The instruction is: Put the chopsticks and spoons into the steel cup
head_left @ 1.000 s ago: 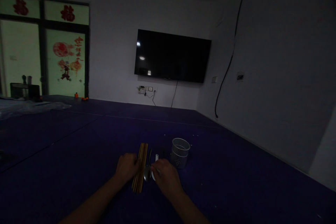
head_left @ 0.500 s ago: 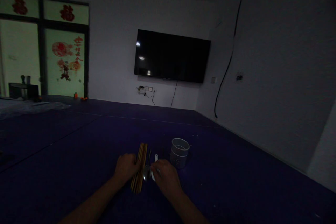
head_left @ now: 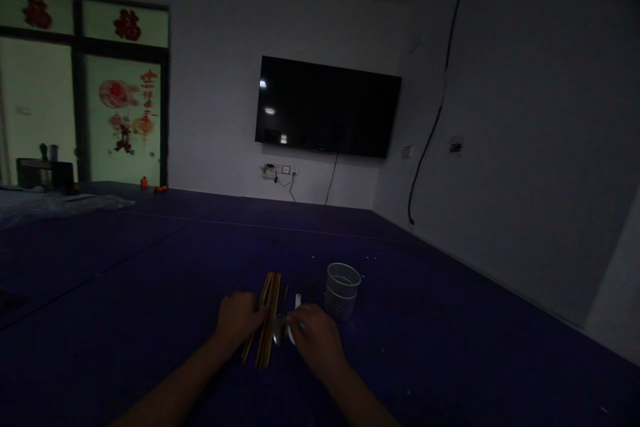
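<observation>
A bundle of wooden chopsticks [head_left: 273, 320] lies lengthwise on the purple surface. My left hand [head_left: 238, 315] is closed on some chopsticks at the bundle's left side, which slant apart from the others at the near end. Right of the bundle is a metal spoon [head_left: 279, 332], bowl towards me. Beside it lies a white spoon [head_left: 298, 300], partly covered by my right hand [head_left: 317, 337]. That hand's fingers are pinched together near the two spoons; what they hold, if anything, is hidden. A grey metal utensil holder [head_left: 343, 293] with small holes stands upright just beyond my right hand.
The wide purple surface [head_left: 200, 253] has seams and a few white specks. Plastic sheeting [head_left: 60, 205], a dark box [head_left: 46, 173] and small orange items [head_left: 145, 183] are at the far left. A television [head_left: 327, 107] hangs on the wall; a cable [head_left: 434, 127] runs down at right.
My left hand has shifted slightly left, and some chopsticks have spread away from the bundle at the near end. My right hand and the utensil holder are nearly unmoved.
</observation>
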`<move>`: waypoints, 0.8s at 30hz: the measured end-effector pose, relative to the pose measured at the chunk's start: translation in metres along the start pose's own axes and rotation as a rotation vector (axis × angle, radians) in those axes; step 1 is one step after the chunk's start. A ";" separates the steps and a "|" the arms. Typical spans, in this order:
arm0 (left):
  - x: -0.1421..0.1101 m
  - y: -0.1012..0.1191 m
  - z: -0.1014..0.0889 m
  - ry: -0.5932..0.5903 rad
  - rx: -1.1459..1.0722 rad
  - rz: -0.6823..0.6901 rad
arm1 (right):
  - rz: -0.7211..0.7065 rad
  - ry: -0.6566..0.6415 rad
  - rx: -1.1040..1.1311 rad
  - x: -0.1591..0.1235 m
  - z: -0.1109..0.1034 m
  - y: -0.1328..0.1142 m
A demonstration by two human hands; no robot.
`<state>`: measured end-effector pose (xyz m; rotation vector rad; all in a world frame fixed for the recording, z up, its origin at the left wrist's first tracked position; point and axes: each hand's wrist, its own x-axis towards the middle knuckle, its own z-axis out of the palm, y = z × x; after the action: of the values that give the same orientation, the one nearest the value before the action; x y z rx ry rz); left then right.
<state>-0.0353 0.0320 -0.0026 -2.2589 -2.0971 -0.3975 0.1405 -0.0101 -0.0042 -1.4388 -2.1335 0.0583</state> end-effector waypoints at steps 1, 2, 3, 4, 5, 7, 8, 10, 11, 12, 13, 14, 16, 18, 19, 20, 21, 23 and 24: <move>0.000 0.000 0.000 -0.002 0.008 0.005 | -0.002 0.001 0.000 0.000 0.001 0.000; 0.000 0.000 0.000 -0.003 0.016 0.013 | -0.004 0.004 0.000 0.000 0.001 0.000; -0.001 0.001 -0.001 -0.002 0.023 0.021 | -0.006 0.008 0.000 0.000 0.002 0.001; -0.001 0.001 -0.001 0.000 0.029 0.031 | -0.009 0.011 -0.001 0.000 0.002 0.001; -0.001 0.001 -0.001 0.002 0.033 0.040 | -0.013 0.012 -0.003 0.000 0.002 0.001; -0.002 0.002 -0.002 0.002 0.042 0.050 | -0.015 0.010 -0.008 0.000 0.003 0.001; -0.002 0.002 -0.003 -0.001 0.046 0.049 | -0.014 0.006 -0.010 0.000 0.003 0.001; -0.003 0.004 -0.004 -0.014 0.056 0.038 | -0.006 -0.001 -0.014 -0.001 0.003 0.000; -0.003 0.004 -0.005 -0.020 0.060 0.030 | -0.001 -0.002 -0.015 -0.001 0.003 0.000; -0.003 0.005 -0.006 -0.024 0.064 0.021 | 0.003 0.000 -0.016 -0.001 0.003 0.000; -0.004 0.005 -0.007 -0.026 0.066 0.011 | 0.005 0.003 -0.017 -0.001 0.003 0.001; -0.004 0.005 -0.007 -0.027 0.067 0.003 | 0.006 0.006 -0.018 -0.001 0.004 0.001; -0.004 0.005 -0.009 -0.031 0.073 -0.005 | 0.005 0.009 -0.018 0.000 0.004 0.002; -0.004 0.004 -0.011 -0.039 0.087 -0.007 | 0.004 0.012 -0.017 0.000 0.004 0.002; -0.004 0.003 -0.012 -0.042 0.092 -0.004 | 0.005 0.015 -0.014 -0.001 0.004 0.002; -0.004 0.003 -0.012 -0.040 0.095 -0.001 | 0.006 0.018 -0.012 -0.001 0.004 0.002; -0.005 0.002 -0.012 -0.036 0.095 0.001 | 0.005 0.020 -0.010 -0.001 0.004 0.002; -0.005 0.002 -0.012 -0.026 0.090 0.008 | 0.003 0.019 -0.010 -0.001 0.004 0.002; -0.005 0.002 -0.011 -0.022 0.089 0.012 | 0.002 0.019 -0.011 -0.001 0.004 0.002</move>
<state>-0.0354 0.0248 0.0074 -2.2351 -2.0670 -0.2747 0.1406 -0.0089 -0.0091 -1.4421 -2.1201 0.0336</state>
